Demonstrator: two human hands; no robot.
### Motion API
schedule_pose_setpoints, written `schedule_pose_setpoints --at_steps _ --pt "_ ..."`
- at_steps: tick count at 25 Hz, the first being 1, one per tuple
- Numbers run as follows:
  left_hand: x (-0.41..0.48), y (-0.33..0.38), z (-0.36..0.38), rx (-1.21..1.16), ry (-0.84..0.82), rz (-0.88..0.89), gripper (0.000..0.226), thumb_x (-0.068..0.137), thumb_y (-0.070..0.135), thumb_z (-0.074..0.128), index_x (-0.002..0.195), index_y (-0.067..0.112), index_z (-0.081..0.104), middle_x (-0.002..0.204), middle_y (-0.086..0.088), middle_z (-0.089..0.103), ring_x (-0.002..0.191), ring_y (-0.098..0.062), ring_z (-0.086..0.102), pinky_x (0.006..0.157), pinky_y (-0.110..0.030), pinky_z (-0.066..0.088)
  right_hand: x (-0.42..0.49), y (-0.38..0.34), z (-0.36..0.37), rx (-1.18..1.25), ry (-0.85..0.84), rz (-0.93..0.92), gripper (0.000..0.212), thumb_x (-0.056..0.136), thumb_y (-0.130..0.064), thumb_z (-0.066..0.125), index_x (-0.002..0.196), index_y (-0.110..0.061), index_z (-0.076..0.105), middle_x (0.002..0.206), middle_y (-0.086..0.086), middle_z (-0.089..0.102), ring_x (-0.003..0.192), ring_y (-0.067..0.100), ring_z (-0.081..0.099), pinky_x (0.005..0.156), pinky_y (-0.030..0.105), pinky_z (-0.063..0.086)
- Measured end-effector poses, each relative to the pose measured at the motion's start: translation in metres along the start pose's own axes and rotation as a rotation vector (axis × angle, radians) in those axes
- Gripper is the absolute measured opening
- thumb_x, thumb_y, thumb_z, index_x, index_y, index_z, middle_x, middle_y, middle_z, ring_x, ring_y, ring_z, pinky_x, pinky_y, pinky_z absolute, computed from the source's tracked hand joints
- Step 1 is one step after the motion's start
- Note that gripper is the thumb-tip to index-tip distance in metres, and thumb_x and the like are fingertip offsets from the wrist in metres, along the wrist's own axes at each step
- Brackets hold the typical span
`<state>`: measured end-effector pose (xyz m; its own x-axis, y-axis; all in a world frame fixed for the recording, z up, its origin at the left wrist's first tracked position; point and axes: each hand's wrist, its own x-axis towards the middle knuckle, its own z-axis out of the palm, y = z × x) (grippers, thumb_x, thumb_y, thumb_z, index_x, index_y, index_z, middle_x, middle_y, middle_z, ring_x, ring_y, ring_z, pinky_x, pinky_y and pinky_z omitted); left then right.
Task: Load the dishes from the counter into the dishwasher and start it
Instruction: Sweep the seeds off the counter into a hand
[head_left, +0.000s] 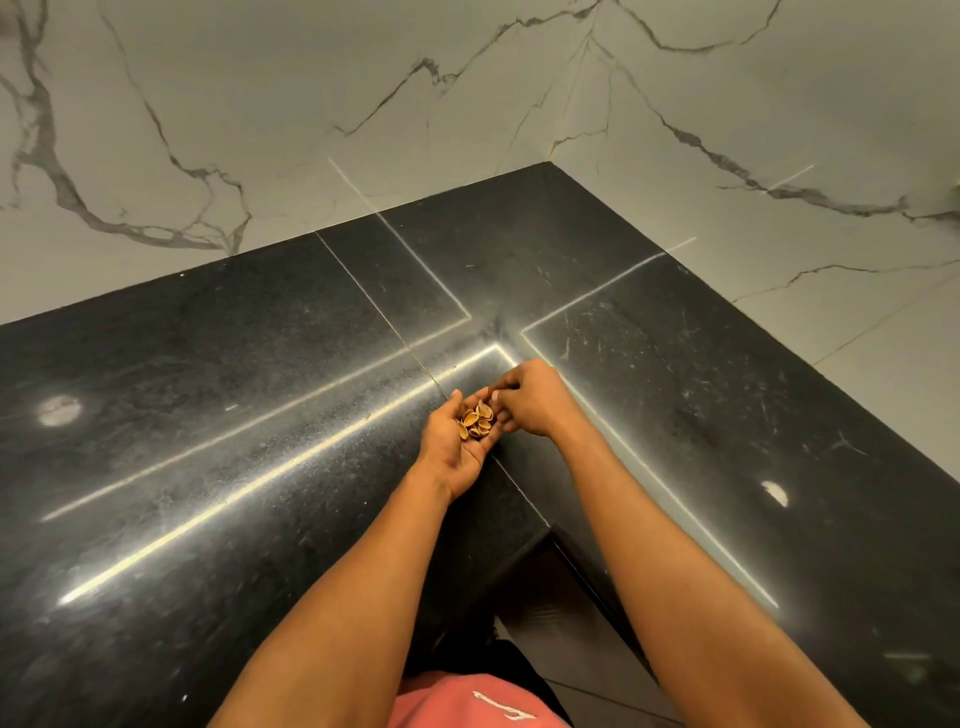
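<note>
No dish and no dishwasher is in view. My left hand (457, 447) lies palm up over the black counter (208, 415), cupped around a small heap of pistachio shells (475, 420). My right hand (530, 400) hovers just right of it, knuckles up. Its fingers are curled, with their tips bunched at the edge of the heap, pinching at the shells. My right hand hides the fingertips of my left hand.
The counter is an L-shaped corner of polished black stone with bright light reflections. White marble-look wall tiles (260, 130) rise behind it on two sides. The inner front edge of the counter (540, 530) sits just before my body, with dark floor below.
</note>
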<state>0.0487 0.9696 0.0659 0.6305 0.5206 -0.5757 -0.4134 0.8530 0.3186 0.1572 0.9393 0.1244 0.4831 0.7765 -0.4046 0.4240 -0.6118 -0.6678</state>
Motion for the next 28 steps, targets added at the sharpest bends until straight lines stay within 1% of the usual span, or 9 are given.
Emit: schedule_pose_setpoints --at_steps 2,4,8,10,15,18,20,24,28 --pt "-0.002 0.0 0.0 -0.007 0.003 0.002 0.045 0.107 0.03 0.033 0.106 -0.001 0.064 0.091 -0.017 0.073 0.081 -0.024 0.071 0.07 -0.031 0.061 -0.001 0.004 0.005 0.019 0.083 0.003 0.023 0.086 0.003 0.054 0.083 -0.009 0.073 0.073 0.01 0.07 0.065 0.019 0.067 0.072 0.043 0.06" --pt "-0.002 0.001 -0.002 -0.017 0.012 0.005 0.044 0.107 0.03 0.033 0.104 0.0 0.065 0.091 -0.016 0.073 0.084 -0.024 0.07 0.075 -0.031 0.059 -0.006 0.01 0.011 0.139 0.178 0.023 0.029 0.082 0.007 0.051 0.082 -0.014 0.071 0.076 0.007 0.071 0.075 0.021 0.07 0.078 0.043 0.059" --pt "-0.004 0.0 -0.003 -0.055 0.036 0.025 0.042 0.106 0.029 0.034 0.104 0.0 0.064 0.101 -0.017 0.069 0.097 -0.025 0.066 0.088 -0.033 0.052 -0.021 0.017 0.033 0.446 0.254 0.066 0.05 0.078 0.016 0.041 0.123 0.002 0.06 0.118 0.016 0.065 0.111 0.024 0.061 0.099 0.042 0.05" --pt "-0.007 -0.001 -0.005 -0.08 0.054 0.048 0.041 0.106 0.029 0.034 0.105 0.0 0.064 0.103 -0.016 0.069 0.098 -0.024 0.066 0.088 -0.032 0.051 -0.028 0.016 0.041 0.599 0.269 0.087 0.056 0.08 0.019 0.035 0.13 0.004 0.054 0.126 0.018 0.06 0.119 0.025 0.057 0.103 0.043 0.047" --pt "-0.021 -0.005 -0.013 -0.142 0.119 0.134 0.041 0.107 0.026 0.033 0.11 -0.003 0.062 0.106 -0.017 0.067 0.101 -0.025 0.064 0.091 -0.033 0.049 -0.038 0.014 0.057 0.722 0.211 0.13 0.054 0.084 0.021 0.033 0.131 0.003 0.053 0.122 0.014 0.061 0.11 0.018 0.06 0.1 0.033 0.049" --pt "-0.033 -0.009 -0.019 -0.193 0.168 0.216 0.042 0.106 0.025 0.034 0.117 -0.006 0.06 0.105 -0.017 0.066 0.097 -0.025 0.064 0.096 -0.034 0.048 -0.056 0.007 0.064 0.74 0.13 0.106 0.047 0.086 0.022 0.034 0.096 -0.008 0.068 0.094 0.004 0.067 0.084 0.008 0.064 0.078 0.019 0.054" --pt "-0.042 -0.014 -0.02 -0.234 0.192 0.293 0.037 0.105 0.022 0.037 0.118 -0.005 0.06 0.104 -0.017 0.064 0.095 -0.026 0.063 0.101 -0.037 0.047 -0.067 0.006 0.071 0.793 0.087 0.083 0.051 0.086 0.023 0.036 0.079 -0.019 0.065 0.078 -0.005 0.068 0.071 0.004 0.066 0.067 0.016 0.054" --pt "-0.072 -0.028 -0.017 -0.331 0.24 0.428 0.03 0.103 0.018 0.041 0.11 -0.004 0.061 0.095 -0.016 0.064 0.09 -0.026 0.064 0.095 -0.037 0.052 -0.085 0.011 0.088 0.879 -0.028 0.043 0.049 0.088 0.018 0.042 0.079 -0.022 0.068 0.084 0.002 0.073 0.085 0.016 0.072 0.074 0.025 0.056" --pt "-0.102 -0.043 -0.022 -0.444 0.295 0.526 0.029 0.102 0.016 0.041 0.107 -0.004 0.062 0.099 -0.017 0.062 0.101 -0.029 0.06 0.107 -0.042 0.045 -0.1 0.018 0.108 0.941 -0.172 0.026 0.045 0.086 0.019 0.038 0.087 -0.011 0.071 0.093 0.016 0.073 0.093 0.03 0.071 0.083 0.04 0.058"
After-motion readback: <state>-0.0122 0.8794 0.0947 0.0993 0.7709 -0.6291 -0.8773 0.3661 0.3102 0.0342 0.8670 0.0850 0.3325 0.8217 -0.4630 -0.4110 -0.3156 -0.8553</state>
